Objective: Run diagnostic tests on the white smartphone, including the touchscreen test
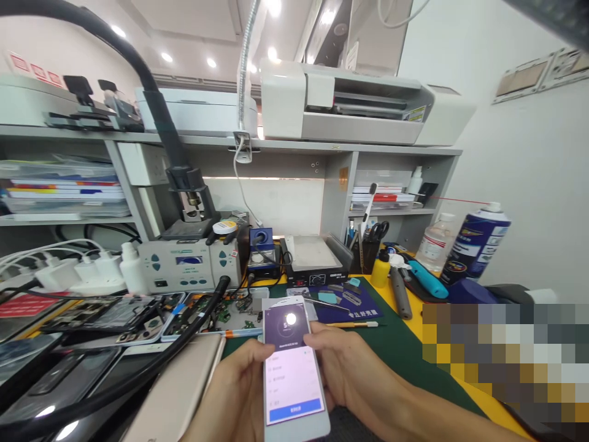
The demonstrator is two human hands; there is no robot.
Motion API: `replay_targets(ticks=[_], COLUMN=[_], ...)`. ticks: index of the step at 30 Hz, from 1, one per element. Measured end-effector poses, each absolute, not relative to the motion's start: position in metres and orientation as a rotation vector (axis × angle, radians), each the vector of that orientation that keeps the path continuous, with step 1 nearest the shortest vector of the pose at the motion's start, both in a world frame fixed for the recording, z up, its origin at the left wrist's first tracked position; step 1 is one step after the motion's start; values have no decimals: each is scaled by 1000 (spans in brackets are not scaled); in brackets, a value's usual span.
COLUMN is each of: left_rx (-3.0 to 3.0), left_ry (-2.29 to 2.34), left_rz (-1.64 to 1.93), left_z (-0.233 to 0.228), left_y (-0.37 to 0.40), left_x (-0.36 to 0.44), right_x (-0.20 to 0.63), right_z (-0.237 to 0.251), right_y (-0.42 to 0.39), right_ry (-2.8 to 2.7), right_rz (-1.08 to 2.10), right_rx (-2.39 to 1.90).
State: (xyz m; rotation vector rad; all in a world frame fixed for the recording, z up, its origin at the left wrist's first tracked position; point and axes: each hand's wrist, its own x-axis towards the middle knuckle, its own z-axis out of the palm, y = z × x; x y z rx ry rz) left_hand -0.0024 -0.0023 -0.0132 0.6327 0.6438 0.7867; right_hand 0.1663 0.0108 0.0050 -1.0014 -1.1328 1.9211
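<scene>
I have the white smartphone (297, 380) at lower centre, screen lit, held between left hand (239, 380) and right hand (354, 368). Both thumbs press its edges; the other fingers are mostly hidden. I'd judge this step as reading or tapping the screen; a tap would call for freeing one thumb. Right, the green mat (405, 347) gives room; left, a gold-backed device (184, 377) and black hose (138, 371) crowd me.

My right hand (343, 356) could slide over the flat green mat (400, 350); beyond, a thin gold-and-black stick (356, 325) lies; by my left hand (234, 380), a bendy black hose (197, 325) and flat gold slab (177, 390) block the way.
</scene>
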Motion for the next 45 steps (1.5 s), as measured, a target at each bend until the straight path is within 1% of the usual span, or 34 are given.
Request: replay_targets(ticks=[10,45], left_rx=[565,598], left_ry=[590,523], left_rz=[786,738], left_z=[-2,-8], left_y=[3,5], left_x=[0,-2], right_x=[169,169], right_z=[1,4], right_y=[11,11], right_ry=[-1105,-1108], right_rz=[1992,2024], right_rx=[-924,-879])
